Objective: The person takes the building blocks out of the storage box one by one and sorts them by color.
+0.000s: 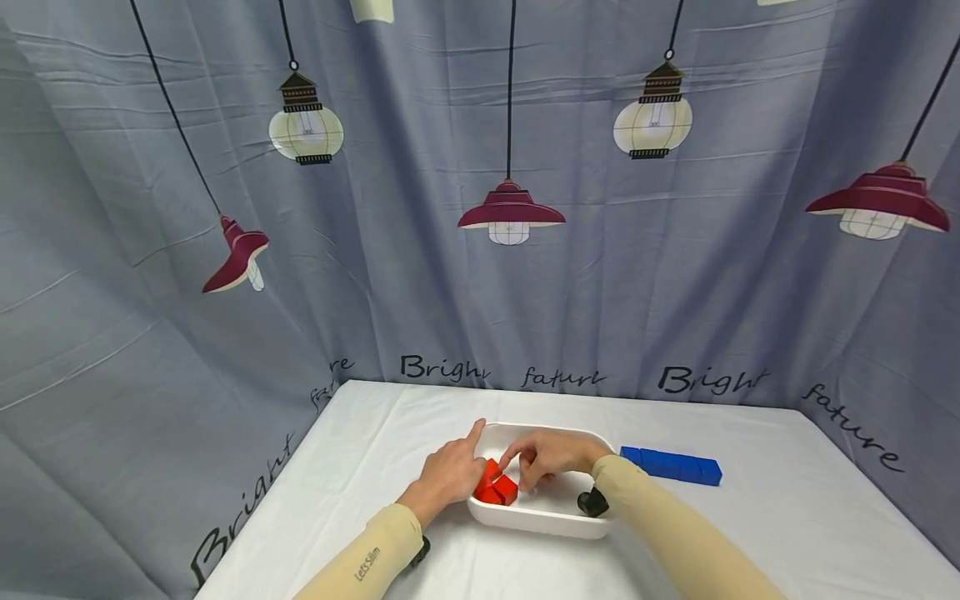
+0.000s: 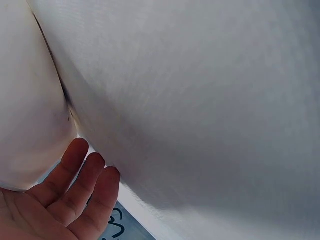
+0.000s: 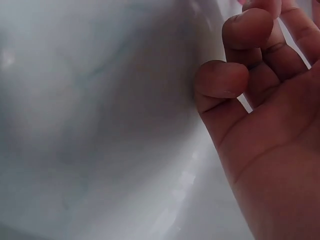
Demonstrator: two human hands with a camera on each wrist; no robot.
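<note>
A white tray (image 1: 540,522) stands on the table in front of me. Several red blocks (image 1: 506,490) are bunched at its left end. My left hand (image 1: 450,471) lies at the tray's left end, index finger stretched along the rim. In the left wrist view its other fingers (image 2: 100,195) are loosely straight beside a pale curved wall. My right hand (image 1: 553,452) reaches into the tray from the right, index fingertip at the red blocks and thumb apart from it. In the right wrist view the rear fingers (image 3: 222,80) are loosely bent, with no object showing in them.
A row of blue blocks (image 1: 671,466) lies on the table just right of the tray. White cloth (image 1: 787,500) covers the table. A grey-blue curtain (image 1: 420,275) printed with lamps hangs behind and at the sides.
</note>
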